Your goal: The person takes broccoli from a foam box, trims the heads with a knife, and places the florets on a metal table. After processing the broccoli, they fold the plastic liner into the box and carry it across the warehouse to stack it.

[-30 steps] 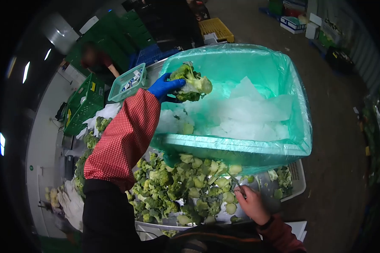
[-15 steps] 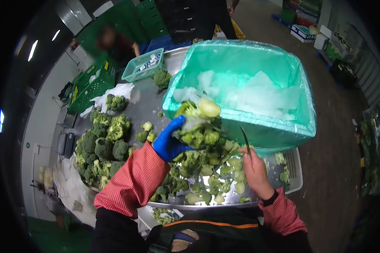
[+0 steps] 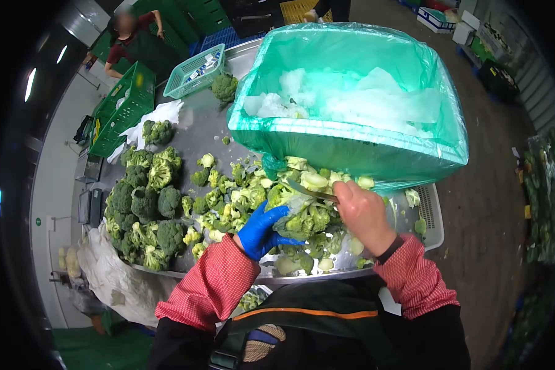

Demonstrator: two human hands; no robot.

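While the left hand [image 3: 262, 231] hides its side, broccoli head [image 3: 302, 219] — right of palm, cupped wide, near worktop's [image 3: 197, 126] front edge; knife [image 3: 307, 191] — handle covered, right hand [image 3: 364, 213] clenched.

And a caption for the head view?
Blue-gloved left hand holds broccoli; bare right hand holds a knife over it.
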